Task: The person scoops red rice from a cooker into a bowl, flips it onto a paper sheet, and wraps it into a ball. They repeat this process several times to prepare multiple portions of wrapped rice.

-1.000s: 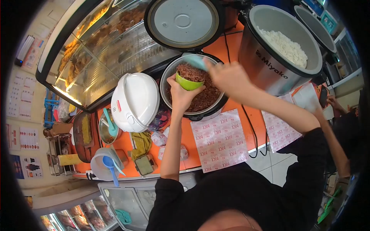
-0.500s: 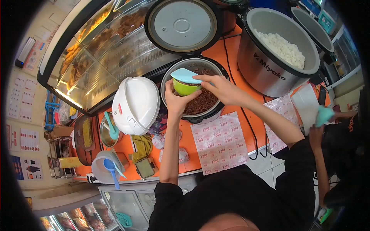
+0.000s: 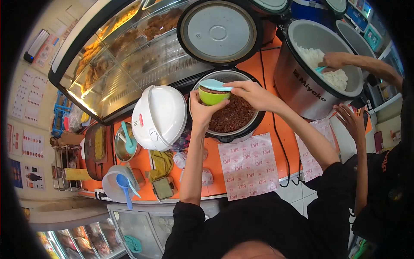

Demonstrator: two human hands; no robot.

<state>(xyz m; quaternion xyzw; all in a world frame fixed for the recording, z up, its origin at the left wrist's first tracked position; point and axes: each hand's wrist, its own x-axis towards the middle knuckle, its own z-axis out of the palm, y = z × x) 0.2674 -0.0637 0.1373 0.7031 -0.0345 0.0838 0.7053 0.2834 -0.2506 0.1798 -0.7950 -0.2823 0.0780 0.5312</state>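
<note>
My left hand [image 3: 203,111] grips a small green bowl [image 3: 211,97] from the side, over an open rice cooker [image 3: 202,80]. Dark reddish-brown rice fills the bowl and also lies in the cooker [image 3: 235,115]. In my right hand [image 3: 250,93] is a light-blue rice paddle [image 3: 212,84], its flat blade lying across the top of the bowl. A printed sheet of wrapping paper [image 3: 249,166] lies on the orange counter in front of the cooker.
A co-worker's hand [image 3: 337,61] holds a paddle in white rice inside a large Miyako cooker [image 3: 310,97]. Left of my arms stand a white-lidded cooker [image 3: 161,114], a pot with ladles [image 3: 125,151] and a grey tub [image 3: 113,190]. A glass food display [image 3: 129,56] runs behind.
The co-worker's hand has reached into the white rice with a paddle, and their other hand has come up beside that cooker. My hands keep nearly the same hold; the view has shifted slightly.
</note>
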